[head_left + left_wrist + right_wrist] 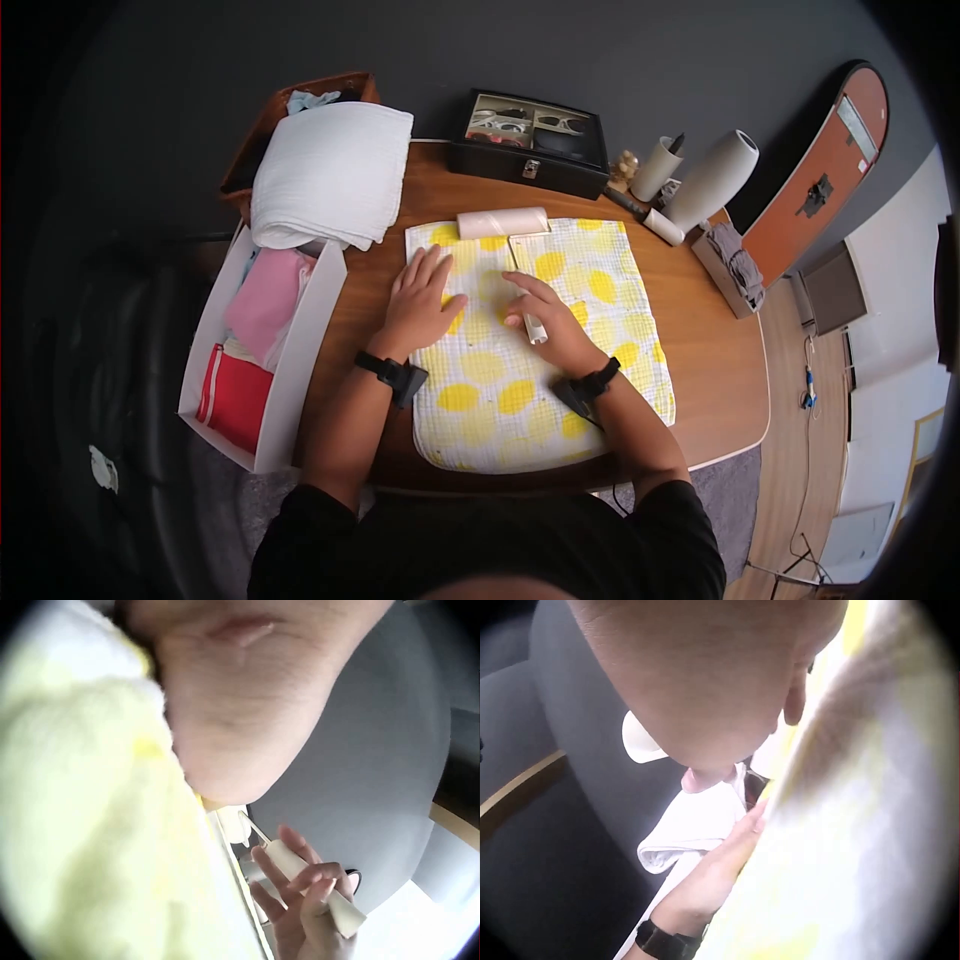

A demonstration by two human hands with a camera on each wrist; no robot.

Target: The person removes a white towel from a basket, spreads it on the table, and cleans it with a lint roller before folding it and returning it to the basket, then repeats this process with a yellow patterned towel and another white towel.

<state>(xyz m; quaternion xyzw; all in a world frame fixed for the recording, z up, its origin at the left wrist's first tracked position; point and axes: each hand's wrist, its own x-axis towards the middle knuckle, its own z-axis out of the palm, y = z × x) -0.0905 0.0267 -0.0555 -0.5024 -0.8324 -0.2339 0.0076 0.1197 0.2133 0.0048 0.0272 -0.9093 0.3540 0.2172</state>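
Note:
A white cloth with yellow lemon-like prints [480, 415] lies spread over the wooden table. My left hand [422, 300] rests flat on its upper left part, fingers spread. In my right hand [552, 325] is the handle [536, 328] of a lint roller, with the fingers curled round it. Its pale pinkish roll [503, 222] lies across the cloth's far edge, joined to the handle by a thin bent rod. The left wrist view shows the flared white handle [285, 859] between right-hand fingers. Part of the roll is hidden behind my right hand in the right wrist view.
On the left stand a white box [318, 340] of folded clothes and a brown basket [250, 150] under a folded white towel [335, 170]. A black glasses case [530, 172] sits at the back. Right of it are a white vase [715, 180] and a small sock box [722, 272].

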